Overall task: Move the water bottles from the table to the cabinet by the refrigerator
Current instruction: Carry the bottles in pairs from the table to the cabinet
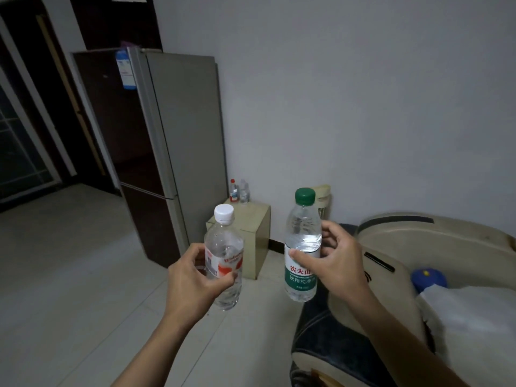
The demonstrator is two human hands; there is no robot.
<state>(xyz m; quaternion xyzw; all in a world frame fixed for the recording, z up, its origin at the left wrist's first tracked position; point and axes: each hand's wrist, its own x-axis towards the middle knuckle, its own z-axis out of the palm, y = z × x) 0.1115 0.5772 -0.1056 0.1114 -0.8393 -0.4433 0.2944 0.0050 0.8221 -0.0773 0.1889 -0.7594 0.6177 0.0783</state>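
Your left hand [195,277] grips the white-capped bottle [223,258], fingers curled round its label; your right hand [335,263] pinches the green-capped bottle [303,247]; carry both upright, setting them on the cabinet [257,236] beside the refrigerator [178,141].

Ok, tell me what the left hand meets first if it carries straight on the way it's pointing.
Probably the small beige cabinet beside the refrigerator. The left hand, gripping the white-capped bottle, aims toward it; the floor between looks free, though depth is unclear.
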